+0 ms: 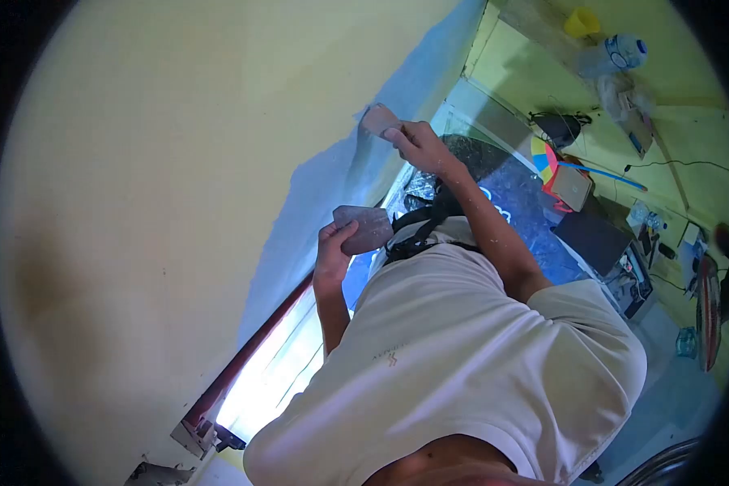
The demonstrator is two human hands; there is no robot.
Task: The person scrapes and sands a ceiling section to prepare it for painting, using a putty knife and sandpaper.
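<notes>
Two flat tools up at the wall (154, 202). Right hand (419, 144) closed round a small flat blade (377, 119), pressed at the edge of the blue-grey band (340, 174). Left hand (334, 243) lower, clasping a grey-brown board (367, 228); touching the wall or not, cannot tell. Probably early days: band narrow, most of the wall plain cream. Red rail (247, 356) along a bright window (279, 368), close under the band, likely in the way. Far below: plastic bottle (624, 53), cardboard box (573, 186), cable (688, 164).
</notes>
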